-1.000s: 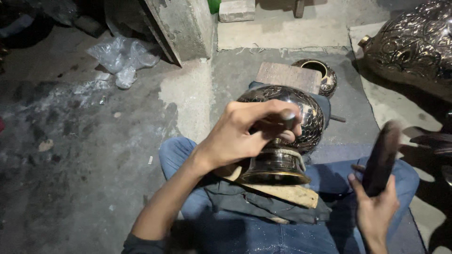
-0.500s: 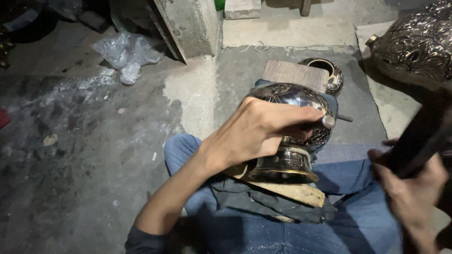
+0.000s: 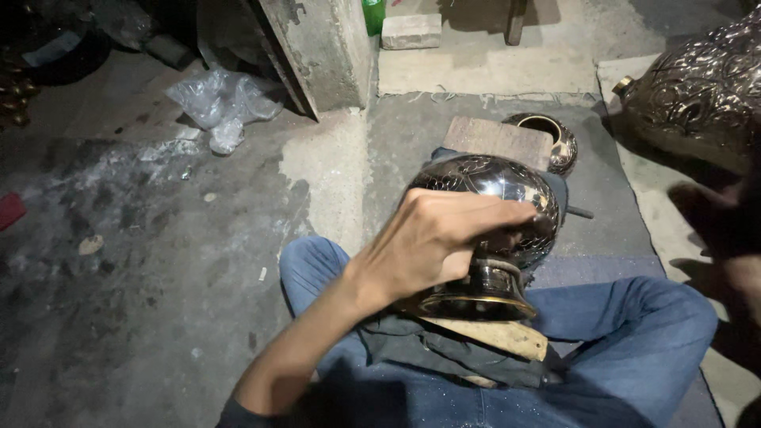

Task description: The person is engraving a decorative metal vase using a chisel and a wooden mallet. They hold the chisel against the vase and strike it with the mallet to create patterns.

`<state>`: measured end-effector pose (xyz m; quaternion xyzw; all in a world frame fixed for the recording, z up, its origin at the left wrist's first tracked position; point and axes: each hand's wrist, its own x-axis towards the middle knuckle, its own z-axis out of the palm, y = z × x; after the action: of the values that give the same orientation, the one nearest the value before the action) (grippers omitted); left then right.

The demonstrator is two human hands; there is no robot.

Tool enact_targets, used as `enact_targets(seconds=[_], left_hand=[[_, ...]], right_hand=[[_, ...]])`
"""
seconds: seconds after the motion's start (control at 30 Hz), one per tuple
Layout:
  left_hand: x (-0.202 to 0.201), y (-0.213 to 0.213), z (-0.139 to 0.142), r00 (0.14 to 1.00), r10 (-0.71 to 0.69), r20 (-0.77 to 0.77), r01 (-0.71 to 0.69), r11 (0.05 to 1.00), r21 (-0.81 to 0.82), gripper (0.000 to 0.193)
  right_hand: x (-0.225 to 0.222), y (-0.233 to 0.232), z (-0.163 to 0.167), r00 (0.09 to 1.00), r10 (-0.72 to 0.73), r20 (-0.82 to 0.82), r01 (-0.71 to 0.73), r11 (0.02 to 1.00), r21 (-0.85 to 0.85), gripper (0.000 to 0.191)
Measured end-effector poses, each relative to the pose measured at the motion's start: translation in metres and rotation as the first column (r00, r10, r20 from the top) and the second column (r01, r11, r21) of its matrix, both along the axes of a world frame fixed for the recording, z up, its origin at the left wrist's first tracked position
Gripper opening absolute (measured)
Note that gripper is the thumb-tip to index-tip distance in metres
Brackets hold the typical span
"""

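A dark engraved metal vase [image 3: 476, 178] lies on its side across my lap, its flared foot resting on a wooden block [image 3: 507, 337] and a dark cloth. My left hand [image 3: 432, 242] reaches over the vase's body, fingers pinched shut on a small metal punch held against the surface; the punch is mostly hidden by my fingers. A thin rod [image 3: 583, 212] sticks out just beyond the vase. My right hand [image 3: 737, 289] is a blur at the right edge, raised off to the side of the vase, with a dark mallet in it.
A small engraved bowl [image 3: 564, 143] and a wooden board [image 3: 495, 139] lie on the mat past the vase. A large engraved vessel [image 3: 697, 95] stands at the upper right. A concrete pillar [image 3: 317, 47], a brick [image 3: 411, 30] and a crumpled plastic bag [image 3: 222, 103] are further back.
My right hand with the mallet has swung up and out to the right edge. My left hand has stayed on the vase, shifting slightly along it.
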<state>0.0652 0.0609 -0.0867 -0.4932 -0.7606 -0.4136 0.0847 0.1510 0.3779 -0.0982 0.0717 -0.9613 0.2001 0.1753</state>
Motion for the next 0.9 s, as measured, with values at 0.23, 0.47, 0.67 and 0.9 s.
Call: enact_targets(seconds=[0.23, 0.47, 0.67, 0.9], left_hand=[[0.017, -0.001, -0.020, 0.971, 0.122, -0.206, -0.065, 0.962, 0.267, 0.028], [0.021, -0.006, -0.026, 0.971, 0.167, -0.171, -0.101, 0.934, 0.343, 0.028], [0.022, 0.000, -0.035, 0.998, 0.010, 0.060, -0.039, 0.866, 0.498, 0.031], [0.024, -0.009, -0.049, 0.966, 0.207, -0.153, -0.155, 0.943, 0.293, 0.021]], right_hand=[[-0.025, -0.043, 0.063, 0.998, 0.064, 0.014, -0.065, 0.971, 0.228, 0.041], [-0.030, -0.062, 0.089, 0.991, 0.130, 0.012, -0.130, 0.979, 0.160, 0.044], [-0.020, -0.070, 0.089, 0.995, 0.002, 0.100, -0.049, 0.882, 0.468, 0.046], [-0.030, -0.078, 0.090, 0.965, 0.255, -0.065, -0.263, 0.927, -0.266, 0.046]])
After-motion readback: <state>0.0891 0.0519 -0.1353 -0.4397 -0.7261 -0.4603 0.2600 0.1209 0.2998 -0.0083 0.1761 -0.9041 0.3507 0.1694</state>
